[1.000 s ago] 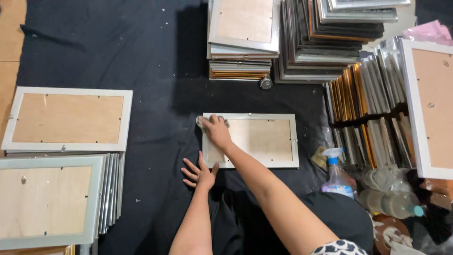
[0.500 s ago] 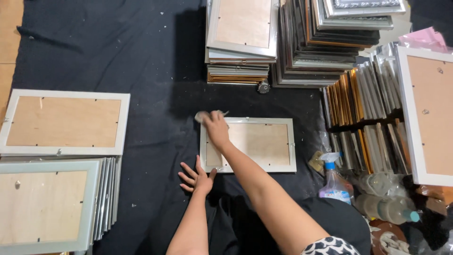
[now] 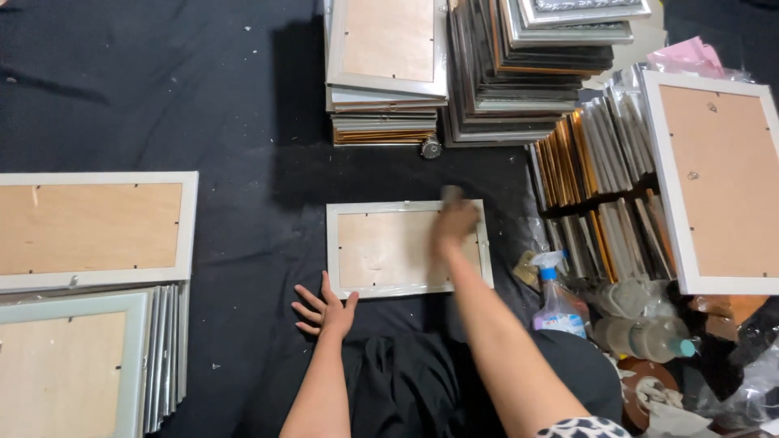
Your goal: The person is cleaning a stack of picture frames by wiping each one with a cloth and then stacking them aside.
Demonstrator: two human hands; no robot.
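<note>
A small white picture frame (image 3: 406, 247) lies face down on the black cloth (image 3: 162, 97), with its brown backing board turned up, directly in front of the person. The left hand (image 3: 324, 308) rests flat on the cloth at the lower left corner of this frame, with the fingers spread open and holding nothing. The right hand (image 3: 454, 221) is on the upper right part of the frame and looks blurred; it seems to press something small and grey against the frame, but I cannot tell exactly what it holds or how the fingers are closed. Behind the frame stand two tall stacks of frames (image 3: 471, 73). On the left side lie larger frames (image 3: 89, 227), also back side up, on top of other ones. On the right side more frames stand on edge in rows (image 3: 600, 162), and a spray bottle (image 3: 556, 296) stands near the right forearm
</note>
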